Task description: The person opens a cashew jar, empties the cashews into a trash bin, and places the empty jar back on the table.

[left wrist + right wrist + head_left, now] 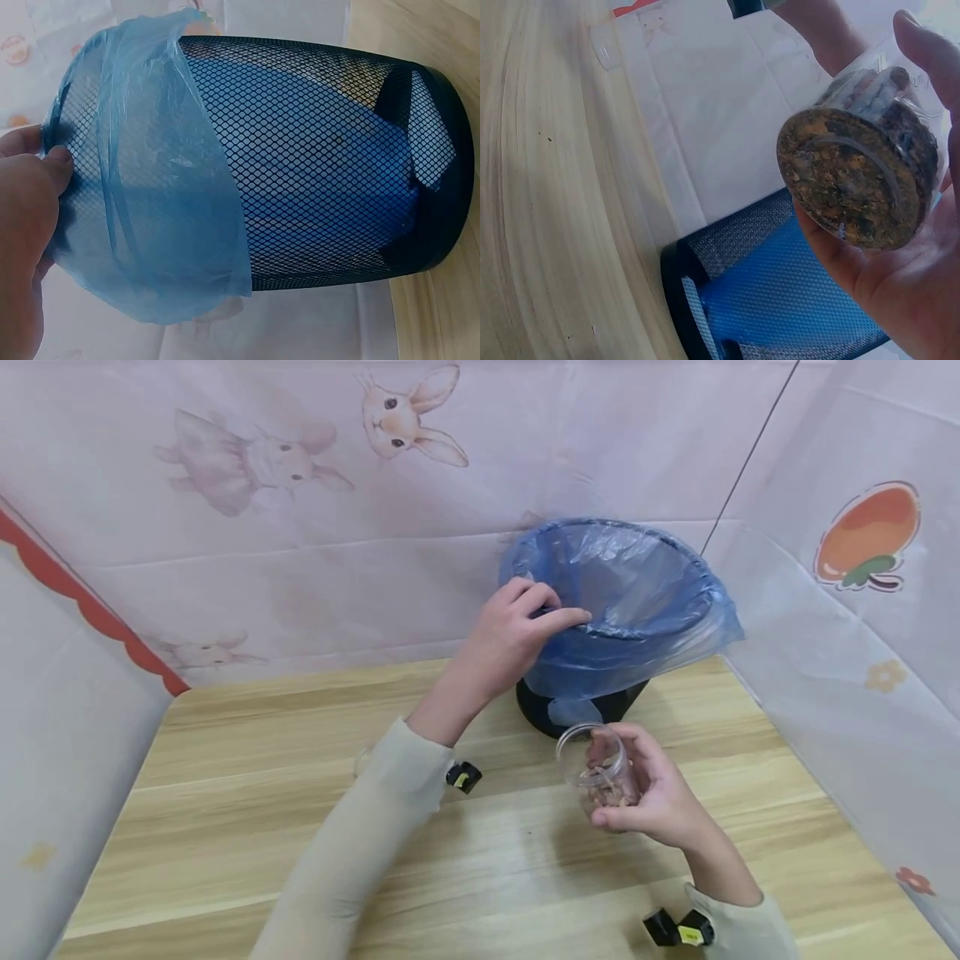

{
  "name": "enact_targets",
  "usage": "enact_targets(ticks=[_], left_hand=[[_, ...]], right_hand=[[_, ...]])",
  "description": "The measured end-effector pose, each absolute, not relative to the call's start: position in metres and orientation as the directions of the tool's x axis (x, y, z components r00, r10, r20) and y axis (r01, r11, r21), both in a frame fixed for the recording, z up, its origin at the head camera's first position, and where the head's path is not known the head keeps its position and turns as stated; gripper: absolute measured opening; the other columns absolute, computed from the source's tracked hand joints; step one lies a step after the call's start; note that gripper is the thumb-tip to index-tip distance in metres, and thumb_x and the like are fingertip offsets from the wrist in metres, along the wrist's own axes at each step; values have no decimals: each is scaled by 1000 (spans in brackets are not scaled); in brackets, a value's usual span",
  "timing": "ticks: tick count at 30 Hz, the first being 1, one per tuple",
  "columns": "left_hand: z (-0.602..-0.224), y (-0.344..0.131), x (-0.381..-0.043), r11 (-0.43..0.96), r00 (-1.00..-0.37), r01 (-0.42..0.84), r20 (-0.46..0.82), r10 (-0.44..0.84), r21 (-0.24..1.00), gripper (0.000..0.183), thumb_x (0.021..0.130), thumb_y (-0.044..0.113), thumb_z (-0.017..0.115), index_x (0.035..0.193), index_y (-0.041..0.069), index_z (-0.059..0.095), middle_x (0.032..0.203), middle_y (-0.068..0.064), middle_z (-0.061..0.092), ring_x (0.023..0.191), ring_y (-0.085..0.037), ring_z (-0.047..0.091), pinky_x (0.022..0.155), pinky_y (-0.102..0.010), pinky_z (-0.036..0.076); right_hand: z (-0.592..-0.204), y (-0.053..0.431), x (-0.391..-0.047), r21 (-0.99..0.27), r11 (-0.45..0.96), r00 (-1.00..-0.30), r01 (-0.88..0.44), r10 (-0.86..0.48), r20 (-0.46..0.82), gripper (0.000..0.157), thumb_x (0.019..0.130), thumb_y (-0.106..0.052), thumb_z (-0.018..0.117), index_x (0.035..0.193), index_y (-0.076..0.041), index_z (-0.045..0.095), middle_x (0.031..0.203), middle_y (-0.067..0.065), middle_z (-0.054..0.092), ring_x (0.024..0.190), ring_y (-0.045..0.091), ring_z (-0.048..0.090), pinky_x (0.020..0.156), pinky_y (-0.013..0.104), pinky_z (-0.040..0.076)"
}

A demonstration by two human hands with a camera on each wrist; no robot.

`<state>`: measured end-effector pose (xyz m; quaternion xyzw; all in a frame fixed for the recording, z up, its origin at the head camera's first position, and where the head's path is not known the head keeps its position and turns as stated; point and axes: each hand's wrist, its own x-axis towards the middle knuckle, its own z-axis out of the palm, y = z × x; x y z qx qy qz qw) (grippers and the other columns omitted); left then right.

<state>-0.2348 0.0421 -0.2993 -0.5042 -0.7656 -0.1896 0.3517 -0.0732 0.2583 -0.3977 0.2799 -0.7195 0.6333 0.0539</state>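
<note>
A black mesh wastebasket (315, 157) lined with a thin blue plastic bag (630, 652) stands near the back of the table. My left hand (517, 631) pinches its near-left rim through the bag, thumb on one side and fingers on the other. In front of the wastebasket, my right hand (656, 789) grips a clear plastic jar (581, 752) around its side. The jar has no lid on and tilts with its mouth toward the upper left. Brown flakes and small pieces (847, 176) fill its lower part; their kind is unclear.
A clear round lid-like piece (604, 46) lies on the wooden table (240, 793), partly behind the left sleeve in the head view. Walls covered with printed sheets (315, 568) close off the back and sides. Small dark specks (547, 138) dot the tabletop.
</note>
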Motion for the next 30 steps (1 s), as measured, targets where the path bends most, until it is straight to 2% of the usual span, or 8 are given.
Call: enact_targets(ticks=[15,30], left_hand=[[-306,54,-227,404,-237,914,754,612,-41,40,101,1,51,123,27,71,101,-4,62,97,-25,54,90,-36,47],[-304,41,-230,374,-285,926,756,590,57,42,97,-6,54,123,23,72,100,-8,62,101,-29,53,96,-40,46]], right_hand=[[-394,293,-74,-886,25,-844,-463,-318,432,90,56,20,83,135,10,40,114,16,57,104,20,60,79,29,57],[-386,318,-88,-851,-27,-805,-524,-312,505,92,57,16,86,136,10,39,116,17,57,106,22,59,85,28,55]])
